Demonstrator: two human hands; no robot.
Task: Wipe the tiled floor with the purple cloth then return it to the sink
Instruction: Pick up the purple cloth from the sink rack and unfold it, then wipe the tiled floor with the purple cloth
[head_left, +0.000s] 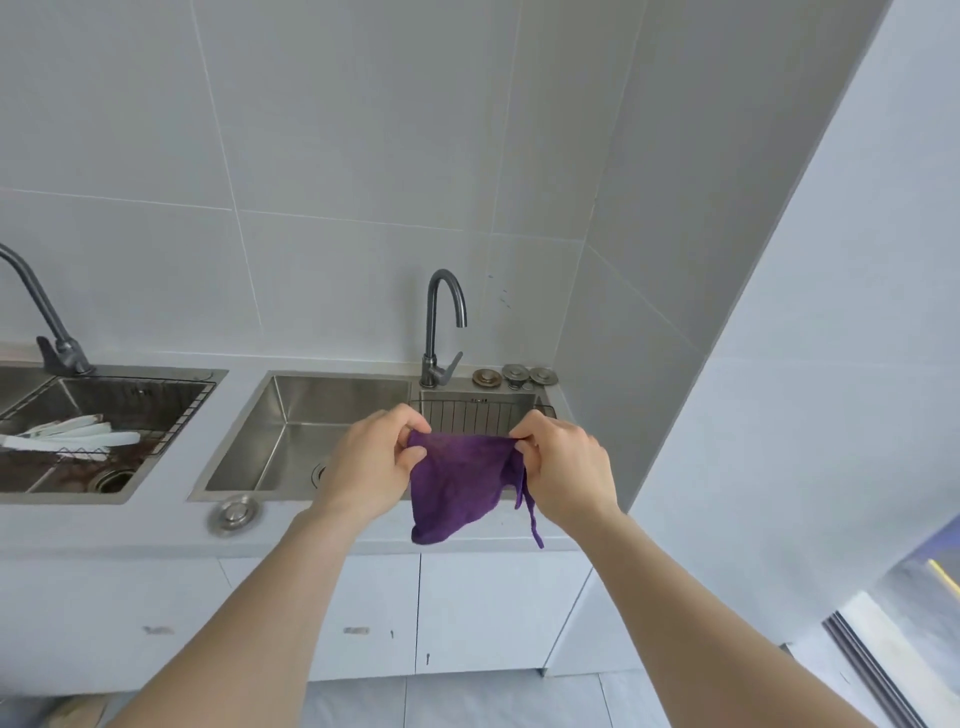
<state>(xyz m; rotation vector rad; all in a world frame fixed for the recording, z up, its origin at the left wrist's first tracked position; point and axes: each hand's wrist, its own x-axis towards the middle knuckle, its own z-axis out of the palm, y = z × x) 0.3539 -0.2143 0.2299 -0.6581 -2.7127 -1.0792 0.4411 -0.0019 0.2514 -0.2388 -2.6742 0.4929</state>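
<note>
The purple cloth (457, 483) hangs stretched between both hands, above the front rim of the right steel sink (291, 415). My left hand (371, 467) pinches its upper left corner and my right hand (563, 467) pinches its upper right corner. A thin strip of cloth dangles below my right hand. The tiled floor (467, 701) shows as a pale strip at the bottom, below the cabinets.
A dark curved tap (441, 322) stands behind the right sink, with a wire rack (478, 413) and three drain plugs (514, 375) beside it. A second sink (104, 431) at the left holds white utensils. A loose strainer (234, 513) lies on the counter. White cabinet doors (467, 608) are below.
</note>
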